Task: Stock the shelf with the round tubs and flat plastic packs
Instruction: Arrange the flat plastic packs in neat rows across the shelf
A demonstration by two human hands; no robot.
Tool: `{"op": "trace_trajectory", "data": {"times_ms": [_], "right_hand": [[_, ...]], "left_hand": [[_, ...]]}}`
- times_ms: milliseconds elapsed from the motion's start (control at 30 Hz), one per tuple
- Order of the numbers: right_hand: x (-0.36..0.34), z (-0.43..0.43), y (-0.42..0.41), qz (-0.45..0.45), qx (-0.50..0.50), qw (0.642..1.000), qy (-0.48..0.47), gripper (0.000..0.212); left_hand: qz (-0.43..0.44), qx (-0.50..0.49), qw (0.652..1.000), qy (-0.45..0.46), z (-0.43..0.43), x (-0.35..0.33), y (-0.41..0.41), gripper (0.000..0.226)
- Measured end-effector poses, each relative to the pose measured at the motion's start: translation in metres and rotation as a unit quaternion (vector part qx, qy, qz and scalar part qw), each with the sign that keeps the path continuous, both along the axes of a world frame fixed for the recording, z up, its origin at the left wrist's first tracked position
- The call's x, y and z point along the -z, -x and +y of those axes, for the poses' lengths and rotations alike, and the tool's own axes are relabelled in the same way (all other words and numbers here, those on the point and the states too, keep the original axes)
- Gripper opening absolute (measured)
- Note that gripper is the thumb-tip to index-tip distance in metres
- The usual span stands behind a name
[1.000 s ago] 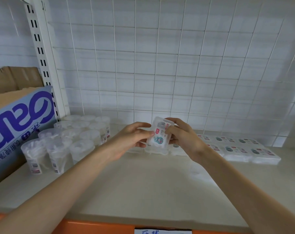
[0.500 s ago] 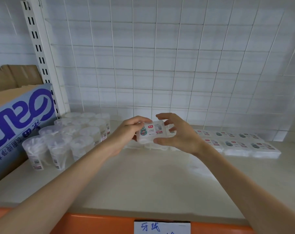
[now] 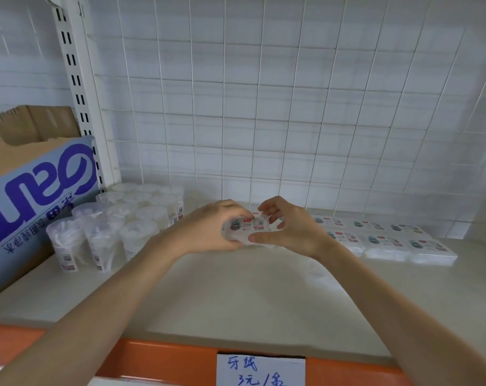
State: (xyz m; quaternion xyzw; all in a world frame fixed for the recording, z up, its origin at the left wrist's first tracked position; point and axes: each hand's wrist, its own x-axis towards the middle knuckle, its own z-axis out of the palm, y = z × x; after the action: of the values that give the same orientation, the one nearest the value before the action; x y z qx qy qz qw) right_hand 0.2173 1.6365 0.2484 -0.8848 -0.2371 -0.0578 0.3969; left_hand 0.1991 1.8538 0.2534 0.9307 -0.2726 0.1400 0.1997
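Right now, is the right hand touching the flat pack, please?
Touching. The head view shows the right hand with its thumb against the near edge of the flat pack.

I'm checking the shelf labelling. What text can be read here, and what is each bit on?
"牙线" and "3元/盒" (bottom cut by the frame): handwritten price tag on the orange shelf edge.
Large blue letters, upside down and cut off: cardboard box; not surely readable.
Labels on the held pack, flat packs and tubs: too small and blurred.
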Motion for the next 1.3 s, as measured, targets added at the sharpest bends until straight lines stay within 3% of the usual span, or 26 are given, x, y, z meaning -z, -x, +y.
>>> {"op": "trace_trajectory", "data": {"times_ms": [367,733,1000,1200,1300], "right_hand": [[-0.007,-0.009,-0.001,0.006,-0.038,0.997,0.061,0.035],[-0.005,-0.008,-0.001,-0.016,-0.018,0.998,0.057,0.031],[-0.002,-0.008,-0.005,-0.029,-0.016,0.996,0.081,0.028],[0.002,-0.006,-0.005,-0.034,-0.022,0.995,0.095,0.020],[0.002,-0.004,-0.004,-0.035,-0.023,0.995,0.094,0.018]], "left_hand": [[-0.003,-0.023,0.996,-0.086,0.020,0.006,0.024,0.048],[-0.015,-0.027,0.994,-0.109,0.039,0.029,0.036,0.052],[-0.046,-0.065,0.989,-0.122,0.025,0.027,0.042,0.037],[0.009,-0.099,0.983,-0.158,0.020,0.022,0.052,0.048],[0.007,-0.103,0.980,-0.169,0.020,0.021,0.052,0.042]]}}
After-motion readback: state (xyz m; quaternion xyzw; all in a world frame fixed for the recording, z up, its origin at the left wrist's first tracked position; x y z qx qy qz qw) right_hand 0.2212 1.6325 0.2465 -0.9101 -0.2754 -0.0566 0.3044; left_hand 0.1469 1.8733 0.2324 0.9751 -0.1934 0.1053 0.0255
